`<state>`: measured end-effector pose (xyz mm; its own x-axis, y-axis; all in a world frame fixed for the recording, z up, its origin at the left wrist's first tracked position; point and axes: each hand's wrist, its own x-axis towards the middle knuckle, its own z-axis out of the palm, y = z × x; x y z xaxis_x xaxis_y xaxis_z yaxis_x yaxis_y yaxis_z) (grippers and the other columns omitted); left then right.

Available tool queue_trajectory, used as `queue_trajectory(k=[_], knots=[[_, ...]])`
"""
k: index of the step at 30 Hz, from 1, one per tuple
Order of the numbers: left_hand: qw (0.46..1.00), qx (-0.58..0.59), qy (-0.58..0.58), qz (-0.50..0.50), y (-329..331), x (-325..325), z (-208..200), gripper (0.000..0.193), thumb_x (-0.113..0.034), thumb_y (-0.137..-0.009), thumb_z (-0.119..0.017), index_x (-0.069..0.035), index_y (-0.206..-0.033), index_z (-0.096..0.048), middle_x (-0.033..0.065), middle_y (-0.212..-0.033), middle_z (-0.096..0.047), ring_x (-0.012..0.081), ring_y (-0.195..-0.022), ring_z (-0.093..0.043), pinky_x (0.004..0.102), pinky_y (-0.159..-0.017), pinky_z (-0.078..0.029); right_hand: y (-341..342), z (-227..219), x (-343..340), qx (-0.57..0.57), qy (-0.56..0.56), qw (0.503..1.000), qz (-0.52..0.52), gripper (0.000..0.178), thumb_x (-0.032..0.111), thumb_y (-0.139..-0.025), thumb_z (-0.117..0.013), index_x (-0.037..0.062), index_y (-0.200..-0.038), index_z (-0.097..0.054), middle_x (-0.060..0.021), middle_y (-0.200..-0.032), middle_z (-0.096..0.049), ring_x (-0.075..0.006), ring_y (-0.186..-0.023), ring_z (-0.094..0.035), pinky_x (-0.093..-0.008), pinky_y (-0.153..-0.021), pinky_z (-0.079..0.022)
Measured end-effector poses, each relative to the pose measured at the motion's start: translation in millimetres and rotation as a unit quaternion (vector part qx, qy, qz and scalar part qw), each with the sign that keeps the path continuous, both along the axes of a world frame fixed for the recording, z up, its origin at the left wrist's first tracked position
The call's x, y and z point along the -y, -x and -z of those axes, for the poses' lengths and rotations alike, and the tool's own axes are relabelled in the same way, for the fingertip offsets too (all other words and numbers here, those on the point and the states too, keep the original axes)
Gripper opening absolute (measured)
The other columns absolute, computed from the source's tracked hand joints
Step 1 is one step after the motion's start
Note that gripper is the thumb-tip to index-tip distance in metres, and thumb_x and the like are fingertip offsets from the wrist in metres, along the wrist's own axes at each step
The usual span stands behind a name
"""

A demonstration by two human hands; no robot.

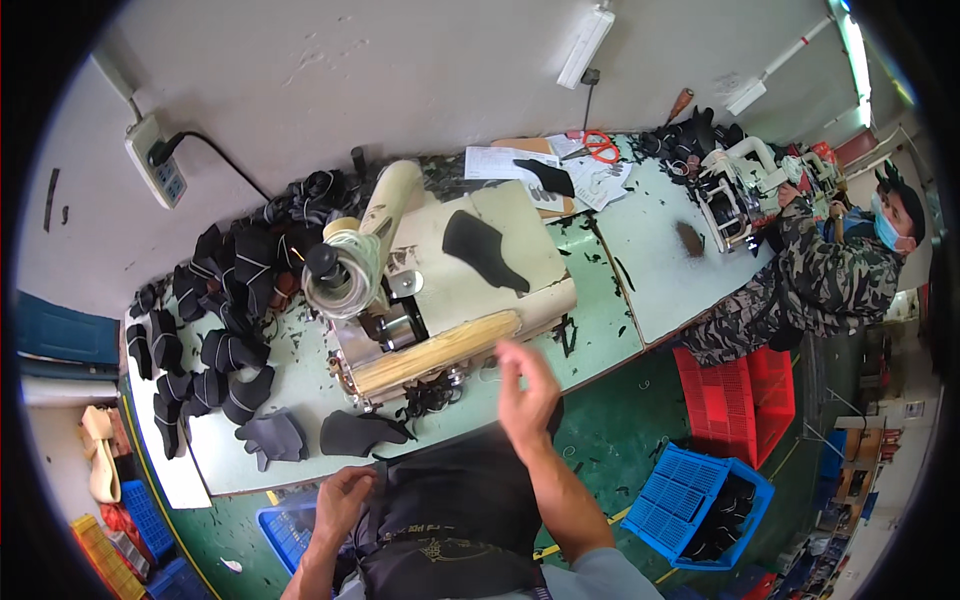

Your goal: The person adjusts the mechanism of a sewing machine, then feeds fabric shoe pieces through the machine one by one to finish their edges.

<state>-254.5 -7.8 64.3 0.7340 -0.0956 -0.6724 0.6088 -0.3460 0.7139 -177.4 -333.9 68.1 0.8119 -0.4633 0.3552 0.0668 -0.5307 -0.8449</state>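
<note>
My left hand (343, 497) is at the table's front edge beside my black apron, its fingers curled together; anything in them is lost against the dark cloth. Just beyond it lies a black shaped piece (363, 432), with a dark grey cut piece (272, 438) to its left. My right hand (530, 397) is raised near the right end of a yellowish wooden bar (440, 352) on the front of a cream-coloured machine (545, 260). Its thumb and forefinger are apart, with nothing visible between them. A flat black cut piece (482, 248) rests on the machine's top.
Black sewn pieces (240, 262) crowd the table's left. Scissors with red handles (600, 147) lie on papers behind the machine. At the right, a person in camouflage clothing (840, 270) works at another machine (735, 195). Red (715, 400) and blue crates (665, 500) stand on the floor.
</note>
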Motion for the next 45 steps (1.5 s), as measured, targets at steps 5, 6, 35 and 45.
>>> queue_trajectory(k=[5, 6, 35, 45], knots=[[0.990, 0.041, -0.135, 0.005, 17, -43, 14, 0.024, -0.012, -0.097, -0.065, 0.004, -0.113, -0.070, 0.0095, -0.101, -0.074, 0.0186, -0.097, -0.069, 0.0313, -0.086, -0.054, 41, 8, -69, -0.172, -0.060, 0.965, -0.187, 0.019, 0.010, -0.097, -0.064, 0.0011, -0.112, -0.072, -0.0143, -0.101, -0.075, -0.0242, -0.093, -0.073, -0.0335, -0.083, -0.056], [0.992, 0.030, -0.043, -0.112, 26, -48, 16, 0.028, -0.012, -0.098, -0.065, 0.006, -0.119, -0.066, 0.0120, -0.107, -0.073, 0.0193, -0.100, -0.069, 0.0327, -0.090, -0.054, 45, 15, -79, -0.226, -0.079, 0.945, -0.224, 0.020, 0.012, -0.098, -0.064, 0.0014, -0.113, -0.072, -0.0145, -0.102, -0.075, -0.0241, -0.094, -0.073, -0.0329, -0.083, -0.056], [0.991, 0.064, 0.097, -0.065, -21, -37, -22, 0.040, -0.015, -0.087, -0.070, -0.002, -0.121, -0.054, 0.0048, -0.098, -0.060, 0.0163, -0.093, -0.057, 0.0332, -0.084, -0.047, 50, 17, -133, -0.237, -0.008, 0.861, -0.450, 0.066, 0.036, -0.079, -0.084, 0.0012, -0.123, -0.049, -0.0211, -0.122, -0.057, -0.0391, -0.114, -0.053, -0.0467, -0.100, -0.044], [0.948, 0.140, 0.247, -0.144, -10, 37, -97, 0.086, -0.023, -0.087, -0.077, -0.003, -0.156, -0.030, 0.0261, -0.127, -0.064, 0.0349, -0.121, -0.063, 0.0440, -0.110, -0.047, 96, -80, -100, -0.385, -0.715, 0.495, -0.309, 0.048, 0.024, -0.104, -0.062, 0.0062, -0.143, -0.041, -0.0060, -0.095, -0.059, -0.0112, -0.067, -0.058, -0.0237, -0.048, -0.044]])
